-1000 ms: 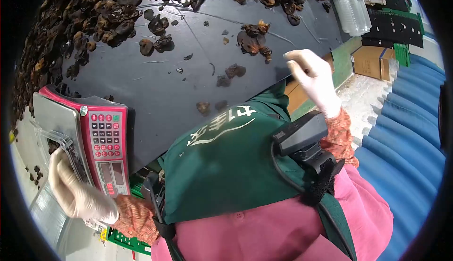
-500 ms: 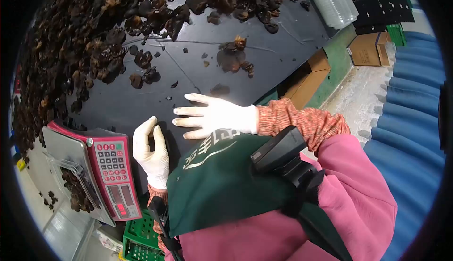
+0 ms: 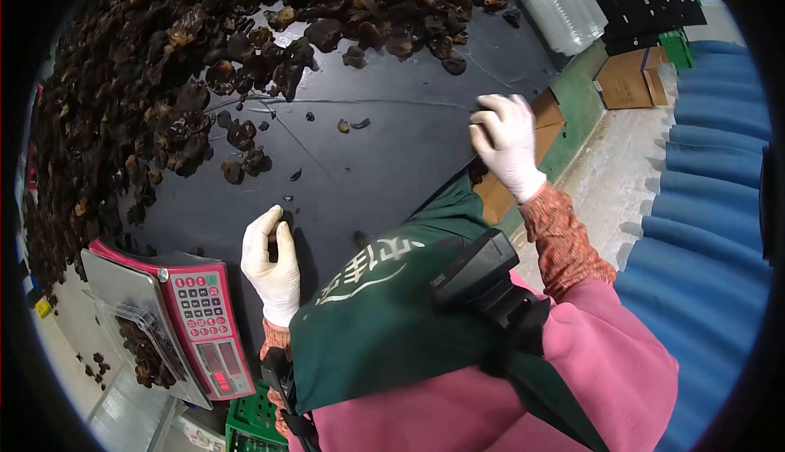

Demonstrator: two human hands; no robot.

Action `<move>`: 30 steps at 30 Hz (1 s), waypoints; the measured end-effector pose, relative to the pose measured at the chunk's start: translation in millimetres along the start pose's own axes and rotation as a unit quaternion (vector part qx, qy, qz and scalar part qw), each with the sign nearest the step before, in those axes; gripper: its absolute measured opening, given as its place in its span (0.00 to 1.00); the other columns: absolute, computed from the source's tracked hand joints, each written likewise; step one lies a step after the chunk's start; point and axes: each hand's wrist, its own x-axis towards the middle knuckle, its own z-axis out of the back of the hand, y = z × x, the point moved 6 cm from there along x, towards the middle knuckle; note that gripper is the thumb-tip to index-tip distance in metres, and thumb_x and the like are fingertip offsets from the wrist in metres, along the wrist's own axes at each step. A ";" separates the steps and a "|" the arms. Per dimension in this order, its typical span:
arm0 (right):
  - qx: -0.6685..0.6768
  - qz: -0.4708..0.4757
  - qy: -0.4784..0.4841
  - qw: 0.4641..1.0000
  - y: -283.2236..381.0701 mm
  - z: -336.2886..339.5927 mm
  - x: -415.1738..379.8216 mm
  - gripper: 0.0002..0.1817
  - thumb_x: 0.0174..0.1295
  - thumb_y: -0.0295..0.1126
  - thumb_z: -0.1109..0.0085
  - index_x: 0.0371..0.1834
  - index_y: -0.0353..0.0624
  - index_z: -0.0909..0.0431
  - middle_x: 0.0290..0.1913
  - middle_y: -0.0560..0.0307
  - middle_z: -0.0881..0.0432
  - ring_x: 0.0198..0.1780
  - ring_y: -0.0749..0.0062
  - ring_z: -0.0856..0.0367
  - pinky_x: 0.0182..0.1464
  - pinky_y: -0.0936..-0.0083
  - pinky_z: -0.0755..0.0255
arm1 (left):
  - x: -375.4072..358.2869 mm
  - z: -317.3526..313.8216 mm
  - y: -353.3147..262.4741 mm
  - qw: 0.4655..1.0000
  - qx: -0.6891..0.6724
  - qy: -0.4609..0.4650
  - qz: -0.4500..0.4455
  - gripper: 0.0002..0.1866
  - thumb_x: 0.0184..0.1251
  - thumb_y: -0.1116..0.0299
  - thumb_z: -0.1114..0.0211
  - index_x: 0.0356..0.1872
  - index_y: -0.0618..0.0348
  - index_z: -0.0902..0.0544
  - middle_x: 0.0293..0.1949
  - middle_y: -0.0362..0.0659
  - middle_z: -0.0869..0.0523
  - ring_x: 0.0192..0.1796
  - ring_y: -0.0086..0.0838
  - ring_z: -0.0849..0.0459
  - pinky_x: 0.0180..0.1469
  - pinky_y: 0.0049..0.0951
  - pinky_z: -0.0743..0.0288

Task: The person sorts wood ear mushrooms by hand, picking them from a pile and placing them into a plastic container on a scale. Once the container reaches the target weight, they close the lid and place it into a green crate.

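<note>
My left hand, in a white glove, is held beside the scale with thumb and fingers apart and nothing between them. My right hand, also gloved, is over the right table edge, fingers loosely curled and partly spread. Something dark shows beside its fingertips; I cannot make out what. Below it, dark pieces show at the edge by the cardboard box. Dark wood ear mushrooms are heaped across the far and left parts of the black table. A few small scraps lie mid-table.
A red scale bears a clear plastic tray of mushrooms. Stacked clear trays stand at the far right. Another cardboard box is on the floor beside blue sheeting. A green crate is below the scale.
My right hand has moved from mid-table to the right edge, and its fingers have curled. The larger mushroom pieces mid-table are gone from there. My left hand has barely moved.
</note>
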 end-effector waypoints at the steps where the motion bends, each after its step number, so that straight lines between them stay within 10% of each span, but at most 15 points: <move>1: -0.076 -0.025 -0.014 0.997 -2.7 9.4 -7.2 0.12 0.54 0.28 0.33 0.43 0.50 0.19 0.59 0.55 0.21 0.65 0.57 0.27 0.72 0.46 0.44 | -0.3 -1.2 3.3 0.999 -0.023 -0.003 0.032 0.12 0.69 0.82 0.36 0.51 0.63 0.15 0.46 0.43 0.12 0.45 0.24 0.16 0.51 0.25 0.23; 6: 0.016 0.042 -0.032 0.998 57.3 20.4 8.5 0.18 0.54 0.28 0.34 0.51 0.49 0.19 0.61 0.53 0.22 0.67 0.53 0.28 0.72 0.45 0.43 | -1.9 -0.2 22.0 0.990 -0.092 -0.031 0.106 0.11 0.72 0.80 0.39 0.52 0.64 0.15 0.46 0.42 0.12 0.47 0.23 0.15 0.54 0.24 0.23; 8: 0.165 0.173 0.172 0.956 135.1 -0.2 27.1 0.20 0.52 0.33 0.32 0.51 0.52 0.20 0.62 0.53 0.21 0.65 0.53 0.25 0.70 0.48 0.38 | -2.4 2.2 23.4 0.985 -0.110 -0.051 0.120 0.11 0.73 0.80 0.40 0.52 0.65 0.15 0.47 0.42 0.12 0.48 0.23 0.15 0.55 0.24 0.22; 11: 0.299 0.480 0.101 0.819 226.7 -66.9 -15.9 0.21 0.65 0.38 0.43 0.62 0.64 0.26 0.71 0.52 0.27 0.74 0.54 0.33 0.78 0.47 0.47 | -6.2 11.5 14.2 0.985 -0.112 -0.086 0.103 0.11 0.75 0.81 0.43 0.52 0.65 0.16 0.48 0.43 0.13 0.48 0.23 0.16 0.55 0.25 0.22; 16: 0.273 0.465 0.085 0.838 242.5 -68.3 52.1 0.12 0.55 0.39 0.31 0.35 0.47 0.21 0.63 0.47 0.21 0.74 0.50 0.32 0.78 0.40 0.51 | -15.8 22.3 8.6 0.984 -0.097 -0.122 0.086 0.11 0.73 0.83 0.43 0.50 0.67 0.16 0.47 0.45 0.13 0.48 0.26 0.15 0.54 0.26 0.21; 20: 0.228 0.256 -0.004 0.939 214.0 -59.5 91.2 0.14 0.55 0.36 0.33 0.44 0.47 0.19 0.62 0.50 0.21 0.69 0.51 0.28 0.76 0.40 0.47 | -9.3 21.6 12.0 0.991 -0.053 -0.110 0.054 0.13 0.76 0.82 0.44 0.56 0.66 0.19 0.53 0.44 0.15 0.55 0.26 0.17 0.61 0.25 0.23; 24: 0.237 0.483 0.092 0.838 263.3 -62.0 39.3 0.24 0.59 0.46 0.36 0.54 0.45 0.22 0.65 0.49 0.25 0.74 0.55 0.34 0.78 0.42 0.49 | 29.5 19.2 13.5 0.992 -0.034 -0.124 -0.013 0.18 0.74 0.83 0.44 0.62 0.65 0.22 0.60 0.46 0.19 0.62 0.30 0.20 0.67 0.31 0.27; 30: 0.093 0.205 0.016 0.974 184.1 -59.5 91.0 0.21 0.63 0.41 0.37 0.59 0.52 0.21 0.70 0.50 0.27 0.75 0.55 0.35 0.77 0.43 0.51 | 101.2 -9.4 -3.3 0.972 0.185 -0.104 -0.097 0.25 0.63 0.74 0.30 0.63 0.59 0.21 0.60 0.49 0.20 0.65 0.42 0.24 0.68 0.38 0.31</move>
